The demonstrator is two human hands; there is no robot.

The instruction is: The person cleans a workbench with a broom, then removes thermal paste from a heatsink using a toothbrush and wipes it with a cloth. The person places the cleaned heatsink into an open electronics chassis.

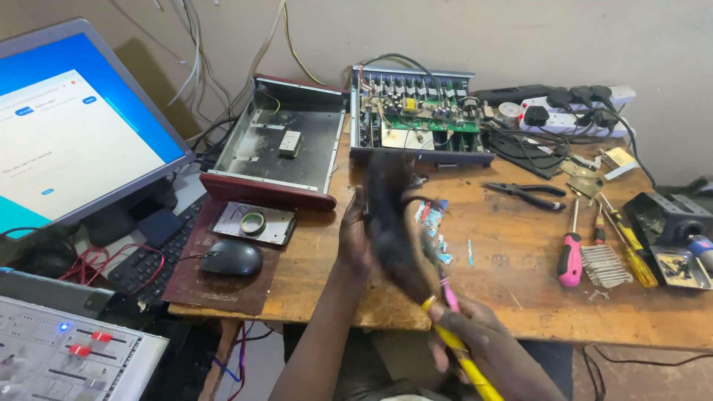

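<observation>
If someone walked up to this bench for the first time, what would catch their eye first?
Probably the blurred dark object at the centre, against the left hand, with the right hand below it gripping yellow and pink tool handles. Next, the opened chassis with a green circuit board at the back of the wooden table, and the bright blue laptop screen on the far left.

Electronics repair workshop: open circuit board (420, 119), screwdrivers (570, 258), pliers (526, 194).
</observation>
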